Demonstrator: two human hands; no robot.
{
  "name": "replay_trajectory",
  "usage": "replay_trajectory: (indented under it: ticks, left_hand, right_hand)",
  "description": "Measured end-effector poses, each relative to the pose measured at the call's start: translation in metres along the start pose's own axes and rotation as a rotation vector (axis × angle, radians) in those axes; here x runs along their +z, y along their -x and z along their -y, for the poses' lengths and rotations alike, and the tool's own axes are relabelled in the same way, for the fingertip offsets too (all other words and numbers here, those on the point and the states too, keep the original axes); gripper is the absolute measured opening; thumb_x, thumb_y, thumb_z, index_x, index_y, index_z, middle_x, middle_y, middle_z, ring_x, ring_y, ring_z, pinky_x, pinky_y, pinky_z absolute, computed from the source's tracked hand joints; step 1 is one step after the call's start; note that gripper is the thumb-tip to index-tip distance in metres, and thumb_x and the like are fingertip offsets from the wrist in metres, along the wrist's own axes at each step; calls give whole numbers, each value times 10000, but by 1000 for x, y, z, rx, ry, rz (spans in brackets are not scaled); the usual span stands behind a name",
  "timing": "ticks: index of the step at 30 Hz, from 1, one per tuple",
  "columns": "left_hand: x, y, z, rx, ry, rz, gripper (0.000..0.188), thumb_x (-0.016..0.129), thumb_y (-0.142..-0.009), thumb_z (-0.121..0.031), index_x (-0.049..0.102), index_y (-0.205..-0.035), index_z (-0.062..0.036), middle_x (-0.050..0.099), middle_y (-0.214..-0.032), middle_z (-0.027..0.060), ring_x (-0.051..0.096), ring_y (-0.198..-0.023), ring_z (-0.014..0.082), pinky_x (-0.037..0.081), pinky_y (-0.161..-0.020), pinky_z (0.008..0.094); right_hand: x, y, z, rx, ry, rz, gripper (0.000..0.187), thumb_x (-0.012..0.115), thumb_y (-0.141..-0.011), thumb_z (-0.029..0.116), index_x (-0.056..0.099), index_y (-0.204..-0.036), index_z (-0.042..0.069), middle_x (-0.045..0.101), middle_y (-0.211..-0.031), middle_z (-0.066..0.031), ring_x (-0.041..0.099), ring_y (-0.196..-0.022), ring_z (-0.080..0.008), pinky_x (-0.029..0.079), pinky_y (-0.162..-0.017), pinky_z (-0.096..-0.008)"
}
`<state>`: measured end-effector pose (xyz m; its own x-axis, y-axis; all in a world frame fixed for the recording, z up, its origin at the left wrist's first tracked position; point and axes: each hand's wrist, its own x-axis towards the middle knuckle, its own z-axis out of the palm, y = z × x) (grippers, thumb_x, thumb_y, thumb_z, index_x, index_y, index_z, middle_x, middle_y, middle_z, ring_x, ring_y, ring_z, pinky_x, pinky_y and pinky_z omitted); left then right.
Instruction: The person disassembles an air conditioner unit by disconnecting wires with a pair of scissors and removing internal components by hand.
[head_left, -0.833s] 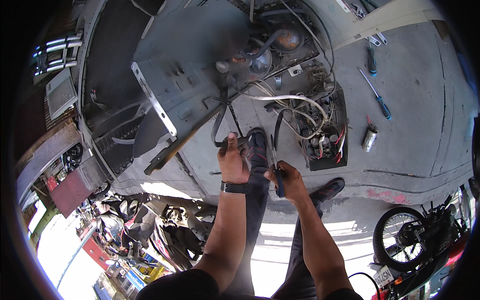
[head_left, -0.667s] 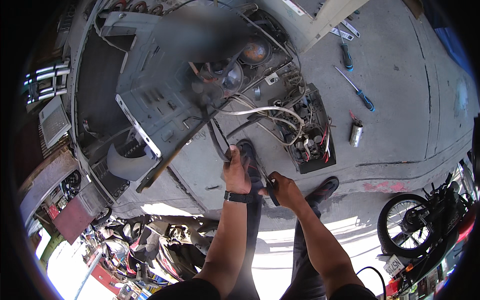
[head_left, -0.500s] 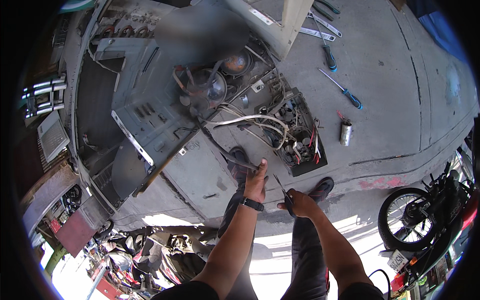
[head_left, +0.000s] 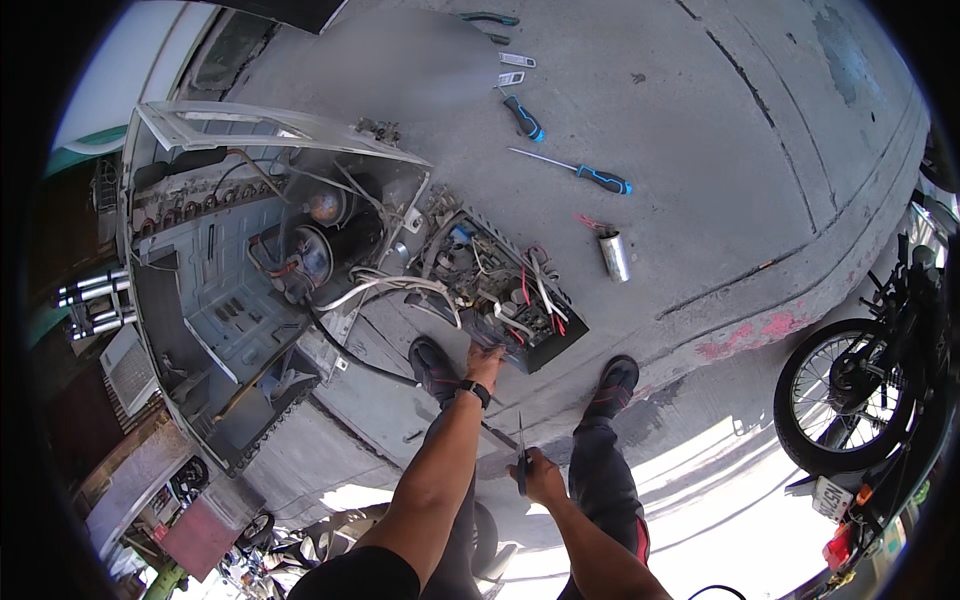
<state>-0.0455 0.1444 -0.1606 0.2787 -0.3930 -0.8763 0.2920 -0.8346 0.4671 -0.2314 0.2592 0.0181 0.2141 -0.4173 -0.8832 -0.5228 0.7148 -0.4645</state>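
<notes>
My left hand [head_left: 486, 366] reaches to the near left corner of an opened control box [head_left: 552, 357] full of circuit parts and wires. Its fingers are smeared and partly lost against the dark parts there, so their grip does not show. Below it, my right hand [head_left: 543, 477] is closed around the dark handles of scissors [head_left: 520, 436], blades pointing away from me. A black cable [head_left: 362, 367] runs from the compressor [head_left: 312, 256] and passes beneath my left forearm. Pale wires [head_left: 385, 284] link the box with the open metal unit [head_left: 228, 290] on the left.
Right of the box lies a silver cylindrical capacitor [head_left: 615, 257] with red leads. Two blue-and-black screwdrivers [head_left: 604, 180] [head_left: 524, 118] and green-handled pliers [head_left: 490, 18] lie farther off on the concrete floor. A motorcycle [head_left: 845, 400] stands at the right.
The view has swung, shifting the floor and unit. My left hand has left the black cable and moved forward to the box. My right hand still holds the scissors, now lower and nearer me.
</notes>
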Motion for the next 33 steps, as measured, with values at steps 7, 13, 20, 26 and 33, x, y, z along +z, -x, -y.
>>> replay_trajectory:
  ticks: [7, 13, 20, 26, 33]
  left_hand:
    - [114, 135, -68, -160, 254, 60, 405, 594, -925, -20, 498, -1288, -173, 626, -1229, 32, 618, -1134, 227, 531, -902, 520]
    - [164, 225, -147, -124, 795, 38, 326, 540, -945, 1, 538, -1225, -166, 642, -1181, 57, 619, -1131, 260, 483, -960, 642]
    - [143, 212, -210, -84, 609, 16, 316, 554, -957, -36, 501, -1249, -145, 627, -1196, 56, 636, -1088, 231, 571, -832, 560]
    - [108, 171, -107, 383, -167, -190, 682, 636, -827, -77, 346, -1441, -16, 557, -1308, 219, 502, -1226, 470, 403, -1096, 431]
    - [171, 187, -113, 79, -424, -443, 866, 593, -854, -102, 105, -1563, -4, 362, -1422, 345, 419, -1274, 502, 352, -1095, 528]
  right_hand:
    - [-28, 36, -52, 40, 220, 73, 534, 776, -796, 450, 595, -1116, 63, 716, -912, -210, 702, -894, -402, 537, -754, -475]
    - [-96, 83, -11, 147, 172, -113, 422, 726, -841, 392, 615, -1082, 64, 718, -993, -215, 691, -976, -402, 532, -815, -466]
    - [-196, 65, 81, 102, -461, -276, 401, 756, -883, 268, 601, -1120, -17, 651, -880, -109, 605, -719, -150, 478, -559, -292]
    - [-327, 14, 205, -25, -76, -602, 370, 779, -881, 240, 559, -1093, 31, 626, -751, -70, 587, -523, -134, 435, -416, -255]
    - [-348, -74, 317, -591, 803, -248, 477, 772, -854, 320, 552, -1129, -2, 627, -997, -231, 598, -933, -453, 472, -801, -520]
